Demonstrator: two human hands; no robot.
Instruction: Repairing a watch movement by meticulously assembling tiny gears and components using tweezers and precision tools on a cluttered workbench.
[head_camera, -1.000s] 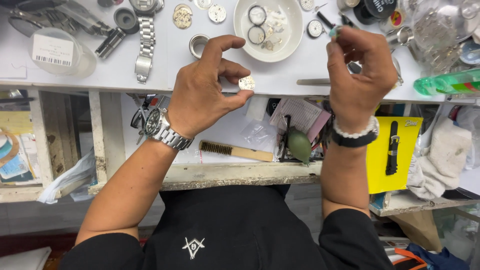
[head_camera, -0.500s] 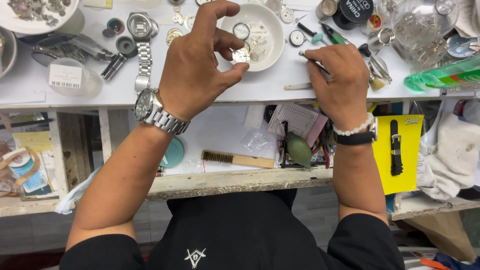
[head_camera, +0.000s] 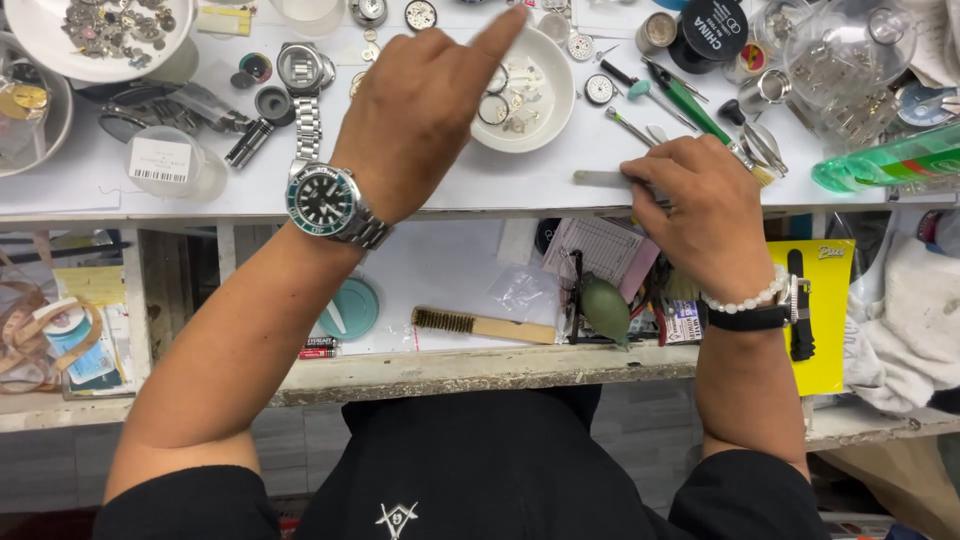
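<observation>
While our left hand (head_camera: 420, 110) reaches over the white dish (head_camera: 555, 105) of watch parts, its grip hidden from us, our right hand (head_camera: 700, 205) pinches the flat metal tool (head_camera: 600, 178) on the bench edge, so lifting it seemingly needs care.

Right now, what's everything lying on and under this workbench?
White bowl: one, top centre, holding small metal rings and parts.
White dish: one, top left, full of tiny metal parts.
Steel-band watch: one, silver, lying left of the bowl.
Clear plastic tub: one, labelled, left.
Green-handled tool: one, right of the bowl.
Green bottle: one, on its side, far right.
Brush: one, wooden, lower shelf.
Green blower bulb: one, lower shelf.
Yellow card: one, lower right.
Left hand: raised over the bowl, forefinger out, wrist wearing a green-rimmed watch.
Right hand: on a flat metal strip at the bench edge.
</observation>
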